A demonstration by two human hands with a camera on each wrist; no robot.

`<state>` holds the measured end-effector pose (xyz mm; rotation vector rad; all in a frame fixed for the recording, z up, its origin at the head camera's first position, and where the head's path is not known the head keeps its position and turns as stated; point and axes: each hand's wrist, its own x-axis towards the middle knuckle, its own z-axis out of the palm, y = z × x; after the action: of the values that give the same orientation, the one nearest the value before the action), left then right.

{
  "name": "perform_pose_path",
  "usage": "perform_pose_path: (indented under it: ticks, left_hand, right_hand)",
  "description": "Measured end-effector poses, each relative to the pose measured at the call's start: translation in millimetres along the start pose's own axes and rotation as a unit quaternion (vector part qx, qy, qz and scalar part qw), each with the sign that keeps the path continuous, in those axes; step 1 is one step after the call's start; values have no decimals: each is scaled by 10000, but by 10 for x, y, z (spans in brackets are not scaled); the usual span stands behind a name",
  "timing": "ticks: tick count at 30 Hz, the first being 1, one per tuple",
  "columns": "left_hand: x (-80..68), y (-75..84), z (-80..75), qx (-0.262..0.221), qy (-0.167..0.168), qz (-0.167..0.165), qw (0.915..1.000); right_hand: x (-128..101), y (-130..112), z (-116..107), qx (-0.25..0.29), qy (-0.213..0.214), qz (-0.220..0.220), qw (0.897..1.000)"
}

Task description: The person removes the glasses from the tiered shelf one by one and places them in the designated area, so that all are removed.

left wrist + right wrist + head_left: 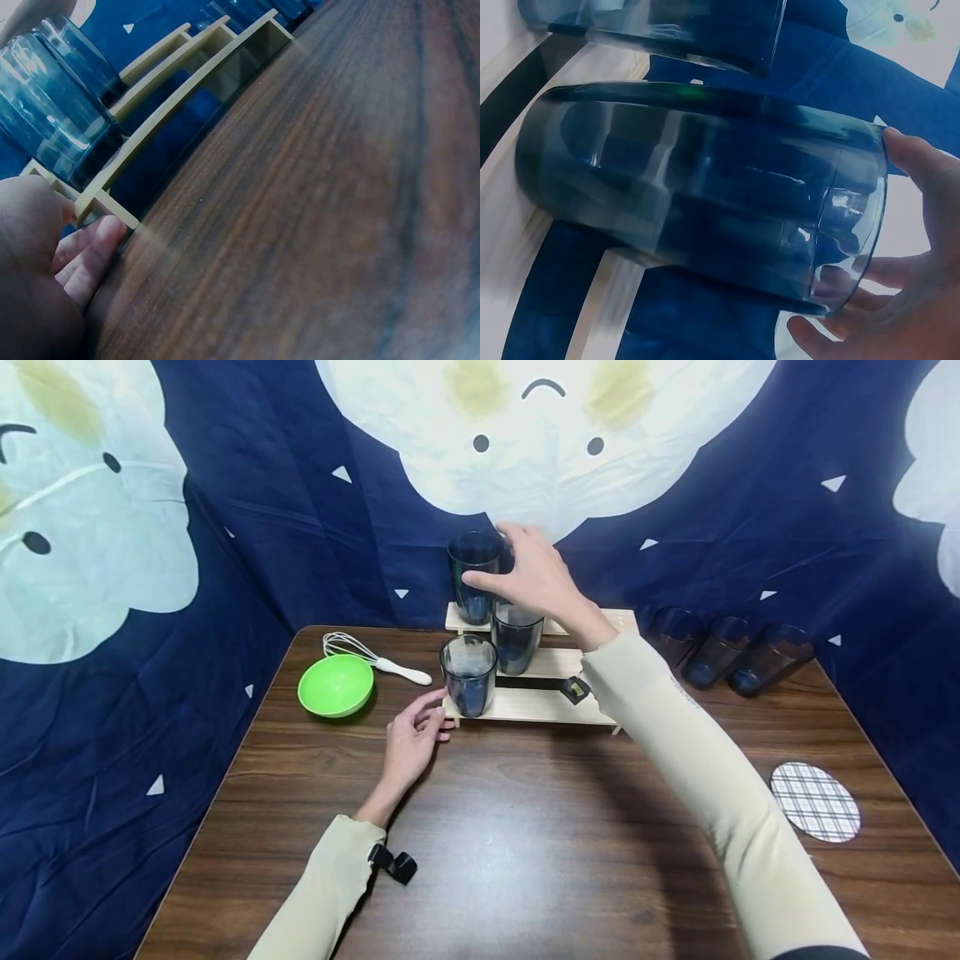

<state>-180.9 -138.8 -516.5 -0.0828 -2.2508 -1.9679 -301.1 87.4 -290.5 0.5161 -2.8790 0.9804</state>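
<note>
My left hand [414, 742] holds the left end of the lowest step of a three-tier wooden stand [551, 706], thumb and fingers at its edge. On that step stands one dark clear glass [468, 677]. A second glass [517, 643] is on the middle tier, and a third glass [474, 581] rises from the back tier. My right hand [536, 568] spreads wide above the middle glass, its thumb overlapping the back glass. In the right wrist view, a large upright glass [705, 187] lies before my hand, thumb tip right at its rim and some fingertips showing through it.
A green bowl [336, 685] and a white-handled whisk [378, 660] lie left of the stand. Several more dark glasses [712, 652] stand at the back right. A round checked coaster [815, 802] lies on the wooden table [495, 860], toward its right edge. A blue curtain [300, 527] hangs behind.
</note>
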Motion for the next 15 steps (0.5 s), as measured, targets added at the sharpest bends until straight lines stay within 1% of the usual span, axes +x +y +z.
perform_pose_path:
  ticks: [7, 15]
  left_hand:
    - [0, -2, 3, 0, 4, 2, 10000]
    - [-5, 28, -4, -29, 18, -6, 10000]
  right_hand:
    - [30, -91, 19, -160, -65, 14, 9999]
    - [85, -182, 67, -316, -2, 110, 9994]
